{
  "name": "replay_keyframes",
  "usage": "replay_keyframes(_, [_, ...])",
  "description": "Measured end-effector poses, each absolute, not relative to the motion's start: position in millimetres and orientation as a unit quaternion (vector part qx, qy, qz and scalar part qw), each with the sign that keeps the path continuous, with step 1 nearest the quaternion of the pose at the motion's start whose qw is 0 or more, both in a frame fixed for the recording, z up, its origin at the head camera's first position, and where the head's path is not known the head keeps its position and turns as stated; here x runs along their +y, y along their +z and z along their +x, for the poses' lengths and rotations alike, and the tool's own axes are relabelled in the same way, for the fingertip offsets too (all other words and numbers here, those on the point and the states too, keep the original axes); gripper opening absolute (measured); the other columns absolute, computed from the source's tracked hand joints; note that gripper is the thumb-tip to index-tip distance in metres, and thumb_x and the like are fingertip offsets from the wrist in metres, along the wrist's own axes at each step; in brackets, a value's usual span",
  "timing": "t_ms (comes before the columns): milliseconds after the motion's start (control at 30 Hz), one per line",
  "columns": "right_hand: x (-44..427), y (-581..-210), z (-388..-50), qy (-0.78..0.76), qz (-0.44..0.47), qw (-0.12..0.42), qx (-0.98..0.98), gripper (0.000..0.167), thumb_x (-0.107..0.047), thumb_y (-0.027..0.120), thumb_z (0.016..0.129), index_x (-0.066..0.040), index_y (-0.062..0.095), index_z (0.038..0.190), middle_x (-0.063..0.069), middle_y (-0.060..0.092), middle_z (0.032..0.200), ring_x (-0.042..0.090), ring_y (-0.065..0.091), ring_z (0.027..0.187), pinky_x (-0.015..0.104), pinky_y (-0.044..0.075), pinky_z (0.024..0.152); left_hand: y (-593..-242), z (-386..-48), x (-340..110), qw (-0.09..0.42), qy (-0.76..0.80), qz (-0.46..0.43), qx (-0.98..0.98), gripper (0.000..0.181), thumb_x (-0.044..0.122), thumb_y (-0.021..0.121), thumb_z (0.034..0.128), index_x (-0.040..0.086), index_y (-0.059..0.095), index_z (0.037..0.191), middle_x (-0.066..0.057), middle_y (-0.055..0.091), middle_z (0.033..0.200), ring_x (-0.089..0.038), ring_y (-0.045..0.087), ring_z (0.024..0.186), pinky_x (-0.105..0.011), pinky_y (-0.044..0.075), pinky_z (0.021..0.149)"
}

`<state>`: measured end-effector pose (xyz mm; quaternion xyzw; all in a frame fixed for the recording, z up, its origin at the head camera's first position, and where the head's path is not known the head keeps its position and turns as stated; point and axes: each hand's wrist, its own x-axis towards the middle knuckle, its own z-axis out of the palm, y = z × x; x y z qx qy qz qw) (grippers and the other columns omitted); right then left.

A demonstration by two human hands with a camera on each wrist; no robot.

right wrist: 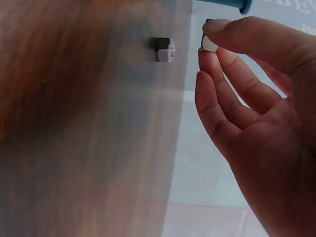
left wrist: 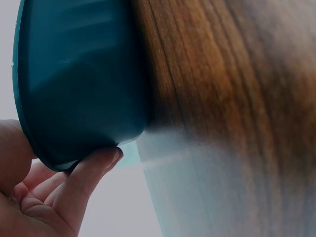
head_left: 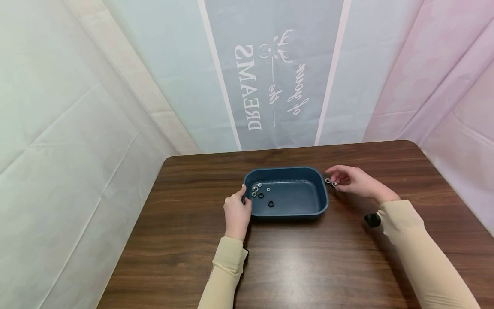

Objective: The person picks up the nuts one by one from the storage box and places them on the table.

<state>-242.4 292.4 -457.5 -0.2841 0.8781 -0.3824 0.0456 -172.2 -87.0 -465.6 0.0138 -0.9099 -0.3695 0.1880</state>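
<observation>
A dark blue rectangular tray point(head_left: 293, 215) sits on the table with several small nuts inside, mostly toward its left end; silver nuts point(head_left: 255, 189) lie there beside black ones point(head_left: 271, 203). My left hand point(head_left: 237, 212) grips the tray's left end, and the left wrist view shows its fingers against the tray's outer wall point(left wrist: 84, 94). Just right of the tray, my right hand point(head_left: 356, 183) pinches a silver hex nut point(right wrist: 209, 44) between thumb and fingertips, a little above the table. A second silver nut point(right wrist: 165, 50) rests on the tabletop close by.
The dark wood table point(head_left: 293, 257) has rounded far corners. A printed cloth point(head_left: 278, 77) hangs behind it, and pale cloth walls stand at both sides. A black wrist device point(head_left: 372, 220) is strapped below the right sleeve.
</observation>
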Motion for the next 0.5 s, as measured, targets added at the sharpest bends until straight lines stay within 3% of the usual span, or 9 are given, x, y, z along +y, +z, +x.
replay_keyframes(500, [288,-469,-240,-0.361,-0.274,0.066,0.889,0.048,0.011,0.068,0.08,-0.002,0.056,0.124,0.007,0.061,0.095,0.022,0.057,0.086,0.034,0.051,0.075,-465,-172,-87,0.19,-0.373,0.014,-0.908,0.042,-0.003,0.065,0.0828,0.005,0.064,0.124,-0.019,0.066,0.113,-0.009,0.029,0.038,-0.025,0.033,0.042])
